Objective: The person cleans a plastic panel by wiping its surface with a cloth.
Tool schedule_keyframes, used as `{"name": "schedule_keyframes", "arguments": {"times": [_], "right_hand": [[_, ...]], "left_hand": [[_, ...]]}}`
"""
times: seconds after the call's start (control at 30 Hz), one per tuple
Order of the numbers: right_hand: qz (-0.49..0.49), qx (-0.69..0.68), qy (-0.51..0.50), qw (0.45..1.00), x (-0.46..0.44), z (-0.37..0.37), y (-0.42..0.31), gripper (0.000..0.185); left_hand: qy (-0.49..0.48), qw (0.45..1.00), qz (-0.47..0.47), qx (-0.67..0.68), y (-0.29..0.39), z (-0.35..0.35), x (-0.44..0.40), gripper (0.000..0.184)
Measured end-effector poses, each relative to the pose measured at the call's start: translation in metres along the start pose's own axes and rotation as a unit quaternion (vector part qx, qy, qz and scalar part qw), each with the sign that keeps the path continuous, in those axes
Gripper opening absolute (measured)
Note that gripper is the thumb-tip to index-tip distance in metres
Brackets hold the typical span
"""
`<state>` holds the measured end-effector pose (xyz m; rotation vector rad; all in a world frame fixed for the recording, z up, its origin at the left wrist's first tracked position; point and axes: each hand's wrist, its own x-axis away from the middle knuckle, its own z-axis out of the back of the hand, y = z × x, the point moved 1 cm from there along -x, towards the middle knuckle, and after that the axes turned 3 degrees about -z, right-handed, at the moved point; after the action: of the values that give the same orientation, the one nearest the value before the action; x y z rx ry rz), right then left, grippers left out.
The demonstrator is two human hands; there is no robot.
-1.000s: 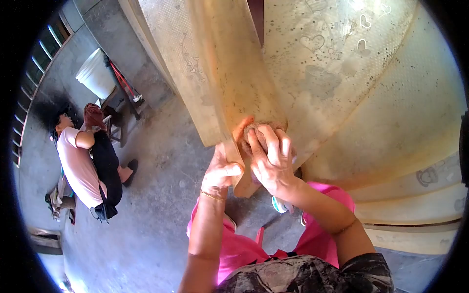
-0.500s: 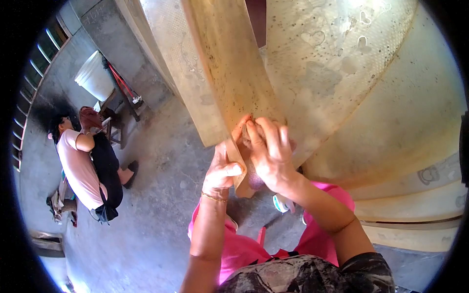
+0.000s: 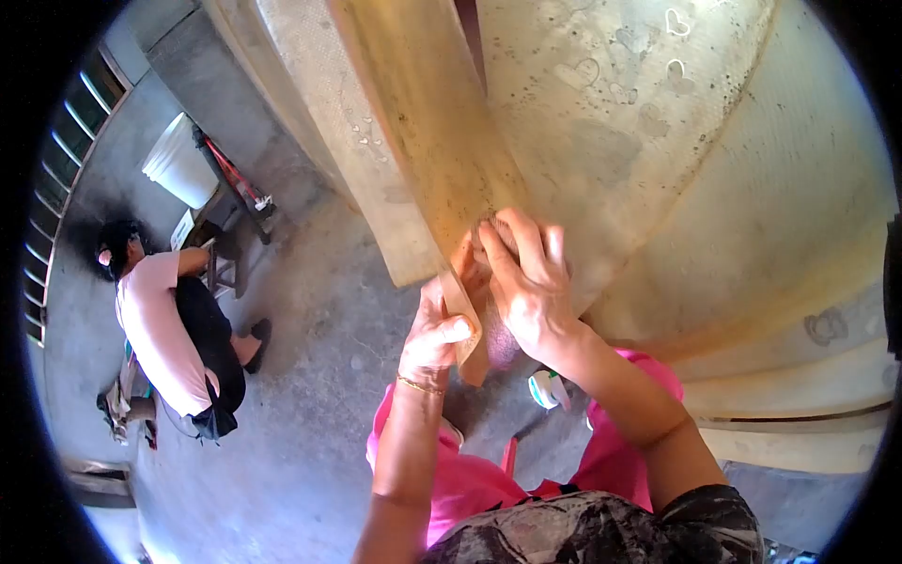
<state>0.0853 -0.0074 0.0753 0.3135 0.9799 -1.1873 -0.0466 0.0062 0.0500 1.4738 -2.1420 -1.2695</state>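
Note:
A long, yellowish translucent sheet (image 3: 427, 122) with dark specks hangs down in front of me. My left hand (image 3: 434, 329) is closed on its lower end, the thumb pressed flat over the near edge. My right hand (image 3: 534, 296) rests against the same sheet with curled fingers, gripping a small brown fuzzy pad (image 3: 498, 230) mostly hidden by the fingers. Under the right palm shows a pinkish, mesh-like patch (image 3: 502, 343); whether it belongs to the pad I cannot tell.
Wide yellowish sheets (image 3: 695, 216) with heart marks hang at the right. At the left a person in a pink shirt (image 3: 160, 324) crouches low near a white bucket (image 3: 183, 162) and a small stool (image 3: 224, 268). A white-and-green object (image 3: 545, 390) lies on the concrete floor (image 3: 310, 423).
My right hand has shifted slightly up the sheet, and the view has moved a little. The crouching person has bent further forward, and the brownish-red thing near their hands no longer shows.

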Motion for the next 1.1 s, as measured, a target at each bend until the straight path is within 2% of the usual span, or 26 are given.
{"name": "schedule_keyframes", "arguments": {"times": [0.1,0.27,0.43,0.5,0.63,0.7,0.73,0.83,0.9,0.97,1.0,1.03,1.1], "right_hand": [[-0.030,0.007,-0.014,0.999,-0.017,0.010,-0.008,0.042],[0.040,0.046,-0.013,0.998,-0.015,0.013,-0.036,0.043],[0.009,0.027,0.002,1.000,-0.016,0.019,-0.015,0.044],[0.009,0.052,-0.021,0.998,-0.015,0.022,-0.021,0.044],[0.068,0.049,-0.014,0.996,-0.003,0.022,-0.036,0.045],[0.026,0.025,-0.020,0.999,-0.018,0.030,-0.031,0.043],[-0.027,0.020,0.014,0.999,-0.034,0.035,-0.021,0.043],[-0.008,0.054,-0.035,0.998,-0.027,0.034,-0.022,0.045],[0.048,0.048,-0.029,0.997,-0.020,0.027,-0.031,0.044],[0.051,0.035,-0.019,0.998,-0.023,0.026,-0.024,0.043],[0.019,0.033,-0.032,0.999,-0.026,0.034,-0.022,0.041],[-0.001,0.048,-0.005,0.999,-0.028,0.032,-0.015,0.041],[-0.020,0.036,-0.014,0.999,-0.030,0.035,-0.010,0.042]], "left_hand": [[0.017,1.000,-0.005,-0.003,0.008,-0.009,-0.004,0.116],[0.002,1.000,-0.014,0.003,0.037,-0.015,0.000,0.116],[-0.008,1.000,-0.023,0.001,0.011,-0.012,0.007,0.116],[-0.011,1.000,-0.022,0.000,0.015,-0.014,0.007,0.117],[-0.027,1.000,0.000,-0.001,0.030,-0.017,0.007,0.119],[-0.012,1.000,0.008,-0.013,0.033,-0.023,0.008,0.118],[-0.009,0.999,-0.013,-0.036,0.022,-0.016,0.010,0.118],[-0.033,0.998,0.004,-0.061,0.023,-0.018,0.006,0.124],[-0.020,0.997,0.009,-0.069,0.030,-0.023,0.001,0.125],[-0.005,0.997,0.018,-0.077,0.029,-0.021,0.000,0.126],[-0.006,0.999,0.011,-0.043,0.025,-0.021,0.004,0.121],[-0.006,1.000,0.002,-0.011,0.021,-0.017,0.005,0.118],[-0.028,1.000,-0.008,-0.012,0.015,-0.017,0.004,0.118]]}}
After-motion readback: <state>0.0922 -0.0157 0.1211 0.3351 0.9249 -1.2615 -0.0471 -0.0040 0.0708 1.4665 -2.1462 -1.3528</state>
